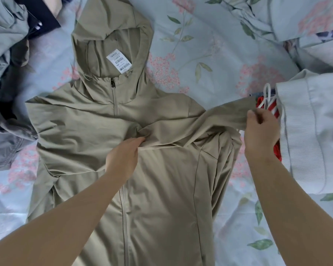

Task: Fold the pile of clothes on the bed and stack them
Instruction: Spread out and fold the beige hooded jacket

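A khaki hooded zip jacket (96, 120) lies face up on the floral bedsheet (210, 54), hood toward the far side, with a white barcode tag (119, 61) inside the hood. Its right sleeve (210, 123) is stretched across the chest. My left hand (124, 157) grips the sleeve's end at the middle of the chest, fingers tucked into the fabric. My right hand (261, 129) pinches the sleeve's fold at the jacket's right side, lifted a little off the bed. The left sleeve lies folded in along the jacket's left edge.
A folded stack sits at the right: a pale grey ribbed garment (306, 131) over a red one (277, 150) with white cords. A heap of grey and dark clothes (6, 83) lies at the left. A floral pillow or quilt (306, 22) fills the far right.
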